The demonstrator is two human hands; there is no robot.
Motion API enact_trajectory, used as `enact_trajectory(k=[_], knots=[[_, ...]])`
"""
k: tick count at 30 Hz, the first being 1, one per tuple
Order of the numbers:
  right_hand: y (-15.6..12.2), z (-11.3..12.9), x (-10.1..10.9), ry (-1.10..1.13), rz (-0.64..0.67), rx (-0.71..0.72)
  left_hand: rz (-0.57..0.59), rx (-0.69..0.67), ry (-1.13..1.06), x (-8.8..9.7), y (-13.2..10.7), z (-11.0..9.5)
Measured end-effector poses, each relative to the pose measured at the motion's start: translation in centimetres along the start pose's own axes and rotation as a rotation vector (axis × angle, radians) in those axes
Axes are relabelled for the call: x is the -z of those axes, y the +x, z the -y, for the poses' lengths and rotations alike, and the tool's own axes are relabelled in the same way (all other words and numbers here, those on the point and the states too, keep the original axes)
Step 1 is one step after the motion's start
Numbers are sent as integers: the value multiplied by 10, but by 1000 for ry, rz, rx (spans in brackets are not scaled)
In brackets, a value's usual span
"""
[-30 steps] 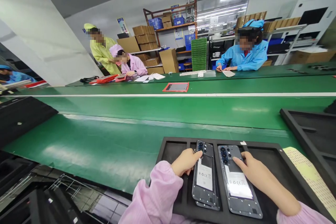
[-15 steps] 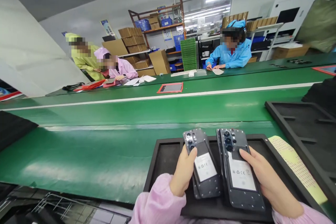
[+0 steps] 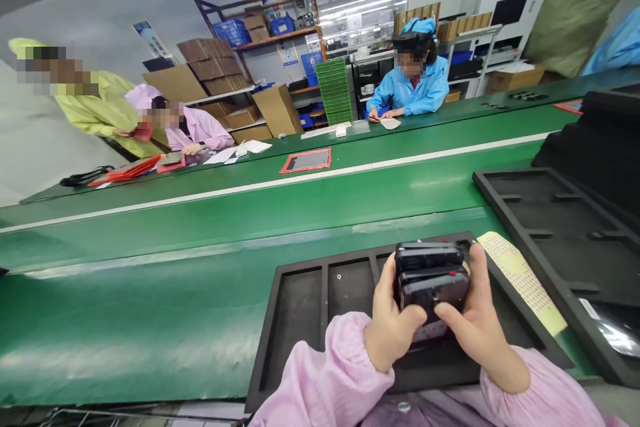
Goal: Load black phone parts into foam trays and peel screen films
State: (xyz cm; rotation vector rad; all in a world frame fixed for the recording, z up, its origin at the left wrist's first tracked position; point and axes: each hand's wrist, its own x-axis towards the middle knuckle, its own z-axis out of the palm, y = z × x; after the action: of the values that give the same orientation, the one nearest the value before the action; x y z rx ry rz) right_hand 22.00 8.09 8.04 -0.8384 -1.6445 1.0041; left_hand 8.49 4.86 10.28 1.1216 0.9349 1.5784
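Observation:
Both my hands hold a small stack of dark phone back frames (image 3: 431, 280) upright, raised just above a black compartment tray (image 3: 305, 307) at the near edge of the green conveyor. My left hand (image 3: 393, 327) wraps round the stack's left side, thumb across its front. My right hand (image 3: 475, 327) grips its right side, fingers up along the edge. The stack's ends face me, so its camera cut-outs are hidden. Pink sleeves cover both my forearms.
A second black tray (image 3: 550, 227) lies to the right, with a perforated yellow strip (image 3: 520, 273) between the trays. A red-framed panel (image 3: 306, 160) rides the far belt. Three people work at the far side, beside shelves with cardboard boxes.
The two phone frames were lying apart in the tray, one under each hand. Now they are lifted and brought together into one stack held by both hands. The view has swung left.

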Motion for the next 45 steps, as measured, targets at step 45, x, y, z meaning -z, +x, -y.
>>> enact_trajectory(k=[45], knots=[[-10,1,-10,-405,350,-156,-337,71,16,16,-5,16]])
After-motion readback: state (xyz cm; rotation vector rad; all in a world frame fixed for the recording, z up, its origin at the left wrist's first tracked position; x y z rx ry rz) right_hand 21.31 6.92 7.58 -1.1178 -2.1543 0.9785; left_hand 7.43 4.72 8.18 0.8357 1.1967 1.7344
